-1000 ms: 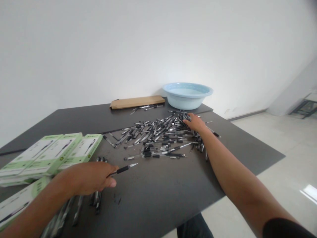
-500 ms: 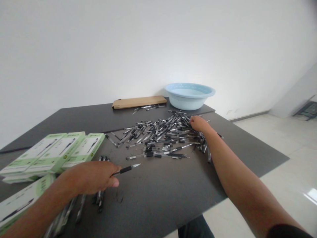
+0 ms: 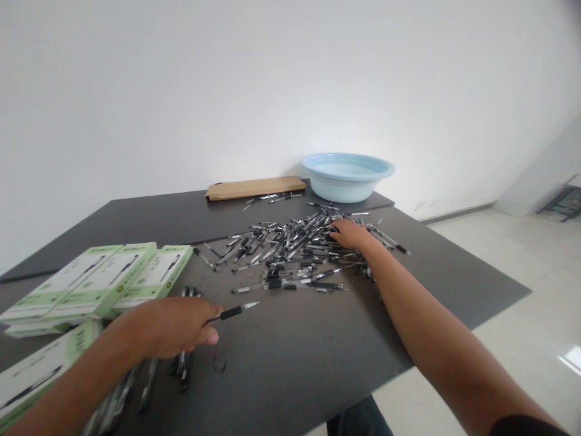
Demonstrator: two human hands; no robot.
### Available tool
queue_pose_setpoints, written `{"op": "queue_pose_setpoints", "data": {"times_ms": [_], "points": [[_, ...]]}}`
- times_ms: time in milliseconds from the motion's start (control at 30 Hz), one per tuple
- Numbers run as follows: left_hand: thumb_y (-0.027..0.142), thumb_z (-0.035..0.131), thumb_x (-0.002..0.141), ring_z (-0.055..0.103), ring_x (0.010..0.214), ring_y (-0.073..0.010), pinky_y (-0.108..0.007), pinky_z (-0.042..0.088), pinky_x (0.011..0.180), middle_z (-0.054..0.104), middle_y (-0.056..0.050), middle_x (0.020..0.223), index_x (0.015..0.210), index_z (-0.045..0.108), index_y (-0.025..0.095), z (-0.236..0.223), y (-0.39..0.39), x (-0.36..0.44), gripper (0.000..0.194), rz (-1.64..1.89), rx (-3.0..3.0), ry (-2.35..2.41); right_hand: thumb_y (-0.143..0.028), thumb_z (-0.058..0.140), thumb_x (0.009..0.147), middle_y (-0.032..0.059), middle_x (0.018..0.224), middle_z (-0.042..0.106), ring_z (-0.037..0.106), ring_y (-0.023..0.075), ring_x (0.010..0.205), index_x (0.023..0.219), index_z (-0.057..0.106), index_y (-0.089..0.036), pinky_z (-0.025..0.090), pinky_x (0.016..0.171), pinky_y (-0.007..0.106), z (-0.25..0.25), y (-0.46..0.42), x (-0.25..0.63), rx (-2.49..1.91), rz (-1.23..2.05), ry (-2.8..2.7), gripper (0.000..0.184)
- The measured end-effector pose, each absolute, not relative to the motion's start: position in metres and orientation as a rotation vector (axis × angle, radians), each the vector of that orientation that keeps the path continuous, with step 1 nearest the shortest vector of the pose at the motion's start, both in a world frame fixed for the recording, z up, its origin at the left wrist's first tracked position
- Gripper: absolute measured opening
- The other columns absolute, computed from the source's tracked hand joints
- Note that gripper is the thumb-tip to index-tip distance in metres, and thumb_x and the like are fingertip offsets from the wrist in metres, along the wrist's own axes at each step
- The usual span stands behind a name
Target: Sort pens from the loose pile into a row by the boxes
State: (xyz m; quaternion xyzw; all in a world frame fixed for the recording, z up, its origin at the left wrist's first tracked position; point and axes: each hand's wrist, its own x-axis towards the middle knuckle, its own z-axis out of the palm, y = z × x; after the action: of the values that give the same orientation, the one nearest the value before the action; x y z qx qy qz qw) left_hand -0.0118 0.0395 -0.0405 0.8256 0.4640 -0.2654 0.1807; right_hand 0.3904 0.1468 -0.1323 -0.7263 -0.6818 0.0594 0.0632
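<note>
Held pen (image 3: 231, 312), lower left of ctr, sits in the L hand (image 3: 177, 327): fingers narrow, pinched on it, tip out to the R & slightly up. Pen pile (image 3: 281, 245) = loose heap mid-frame, black grips & clear barrels, lying all ways. R hand (image 3: 350, 235) rests on the heap's R side, just R of ctr, fingertips in among pens; can't tell if they've got one or are just touching.

Step in hand, my read: picking thru the pile w/ R while L keeps 1 pen. Next move prob. calls for R fingertips to get a clean grip on 1 pen w/o dragging neighbours.

More pens (image 3: 185, 366) lie below/beside L hand, lower left, partly hidden by it. Green-white boxes (image 3: 157, 275) at left, side by side, pen pics on top.

Surface: dark grey table (image 3: 299, 375), seam across it, small dark marks lower ctr. Far edge: brown cardboard (image 3: 256, 188), pale blue basin (image 3: 347, 189) upper right of ctr.

Room: plain white wall (image 3: 218, 91) behind, pale shiny floor (image 3: 508, 254) at R.
</note>
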Motion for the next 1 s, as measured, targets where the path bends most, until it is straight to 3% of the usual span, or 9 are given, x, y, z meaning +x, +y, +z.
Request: {"op": "queue_pose_setpoints", "data": {"times_ms": [267, 600, 833, 1000], "points": [[0.033, 0.046, 0.082, 0.068, 0.088, -0.0317, -0.044, 0.052, 0.073, 0.075, -0.011, 0.091, 0.112, 0.065, 0.017, -0.039, 0.038, -0.007, 0.039, -0.813, 2.286, 1.322, -0.022, 0.050, 0.085, 0.0101, 0.116, 0.067, 0.060, 0.0231, 0.103, 0.109, 0.068, -0.020, 0.042, 0.087, 0.030, -0.121, 0.140, 0.414, -2.192, 0.225, -2.074, 0.029], [0.034, 0.045, 0.082, 0.068, 0.090, -0.0314, -0.042, 0.051, 0.075, 0.074, -0.013, 0.094, 0.115, 0.065, 0.015, -0.042, 0.039, -0.007, 0.043, -0.819, 2.298, 1.318, -0.024, 0.046, 0.087, 0.0144, 0.094, 0.071, 0.063, 0.0232, 0.088, 0.086, 0.072, -0.014, 0.043, 0.076, 0.028, -0.121, 0.140, 0.446, -2.315, 0.095, -1.858, 0.028], [0.028, 0.044, 0.084, 0.069, 0.083, -0.0263, -0.033, 0.048, 0.067, 0.076, -0.009, 0.086, 0.107, 0.067, 0.016, -0.036, 0.033, -0.001, 0.035, -0.811, 2.291, 1.335, -0.034, 0.055, 0.085, 0.0119, 0.118, 0.065, 0.060, 0.0242, 0.105, 0.117, 0.062, -0.019, 0.043, 0.088, 0.031, -0.128, 0.144, 0.431, -2.198, 0.055, -1.873, 0.036], [0.023, 0.046, 0.083, 0.069, 0.084, -0.0261, -0.032, 0.047, 0.068, 0.076, -0.009, 0.089, 0.112, 0.067, 0.015, -0.036, 0.030, 0.001, 0.036, -0.802, 2.323, 1.341, -0.030, 0.063, 0.080, 0.0107, 0.118, 0.064, 0.059, 0.0243, 0.104, 0.111, 0.065, -0.020, 0.043, 0.089, 0.032, -0.134, 0.143, 0.428, -2.138, 0.107, -1.938, 0.033]]}}
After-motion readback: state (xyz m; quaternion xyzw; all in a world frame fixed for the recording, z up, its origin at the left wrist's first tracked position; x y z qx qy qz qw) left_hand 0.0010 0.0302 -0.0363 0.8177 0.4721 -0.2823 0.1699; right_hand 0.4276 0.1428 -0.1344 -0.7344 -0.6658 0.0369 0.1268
